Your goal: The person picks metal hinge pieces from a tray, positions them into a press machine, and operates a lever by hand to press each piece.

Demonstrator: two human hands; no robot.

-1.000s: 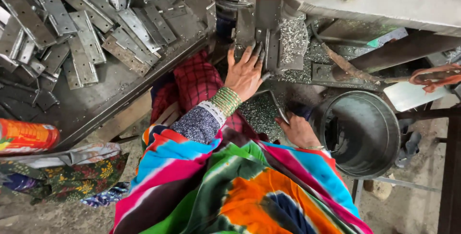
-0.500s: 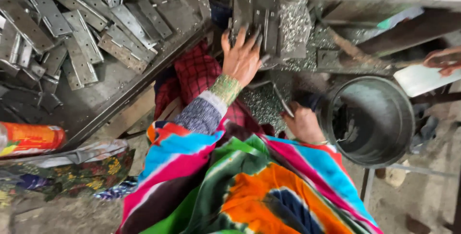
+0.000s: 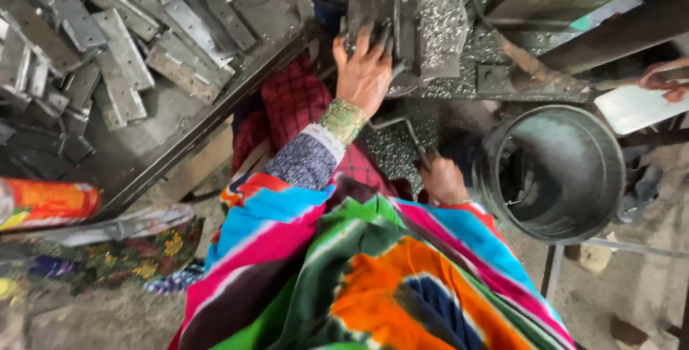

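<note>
From the head camera, looking down: the left hand (image 3: pixel 364 70) reaches forward with its fingers spread and pressed against a metal strip (image 3: pixel 399 23) standing upright in the machine (image 3: pixel 438 27). Its grip is released, fingers flat on the piece and not curled around it. A band of green bangles (image 3: pixel 343 120) sits on the wrist, just behind the hand.

The right hand (image 3: pixel 443 180) lies lower and nearer the body, to the right of the left hand. Its grip is clenched around the end of a thin metal handle (image 3: pixel 409 131) that runs up and away toward the machine.

Metal shavings (image 3: pixel 391 149) cover the surface between the two hands and around the machine base. Just right of the right hand stands a round metal bucket (image 3: pixel 574 134), open at the top. Well to the left of the left hand a tray (image 3: pixel 194 131) holds a heap of flat metal plates (image 3: pixel 122 63). An orange packet (image 3: pixel 47 203) lies far left, near the body.
</note>
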